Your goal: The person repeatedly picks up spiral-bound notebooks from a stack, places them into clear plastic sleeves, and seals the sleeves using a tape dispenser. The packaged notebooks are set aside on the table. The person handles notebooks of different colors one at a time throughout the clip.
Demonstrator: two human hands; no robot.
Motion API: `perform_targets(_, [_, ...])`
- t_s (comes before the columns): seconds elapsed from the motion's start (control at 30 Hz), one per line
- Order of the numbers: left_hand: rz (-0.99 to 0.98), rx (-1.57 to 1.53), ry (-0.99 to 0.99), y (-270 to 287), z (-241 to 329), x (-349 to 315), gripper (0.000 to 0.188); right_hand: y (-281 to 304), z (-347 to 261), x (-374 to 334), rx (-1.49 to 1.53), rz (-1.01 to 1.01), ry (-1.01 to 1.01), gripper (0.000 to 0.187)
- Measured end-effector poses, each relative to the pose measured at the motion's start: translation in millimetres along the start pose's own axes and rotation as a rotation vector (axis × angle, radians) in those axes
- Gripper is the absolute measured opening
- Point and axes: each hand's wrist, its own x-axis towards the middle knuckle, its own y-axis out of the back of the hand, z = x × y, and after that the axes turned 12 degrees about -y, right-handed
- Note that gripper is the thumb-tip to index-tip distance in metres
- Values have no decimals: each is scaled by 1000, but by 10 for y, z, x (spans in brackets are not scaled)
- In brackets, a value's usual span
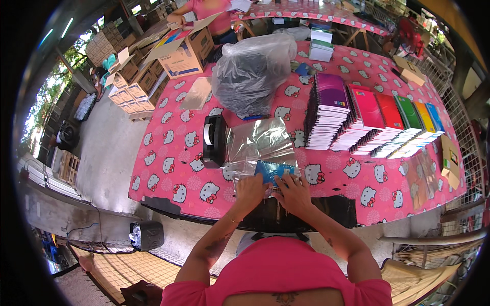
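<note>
A blue spiral notebook [273, 169] lies at the near edge of the table, in front of me, with clear plastic around its near side. My left hand [251, 189] is closed on its left edge. My right hand [294, 192] grips its near right part, fingers bent over the cover. Just beyond the notebook, shiny clear plastic bags [258, 140] are spread on the table. Left of these bags stands a black tape dispenser [215, 140] with a pale roll. The notebook's near edge is partly hidden by my hands.
Stacks of spiral notebooks [333, 94] in several colours stand on the right of the pink patterned table [334, 176]. A plastic-wrapped dark bundle [252, 71] sits at the back middle. An open carton [186, 55] is at the far left, with a person [217, 23] behind it.
</note>
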Motion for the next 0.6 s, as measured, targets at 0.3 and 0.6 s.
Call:
perform_targets(0.3, [427,-70,-628,-118,172,-98,25,-14,855,1425,669,-1078,-281,48])
perform_targets(0.6, [308,-895,-116,-291,-221,-105,51,361,1040,788,1137,-980,-501,56])
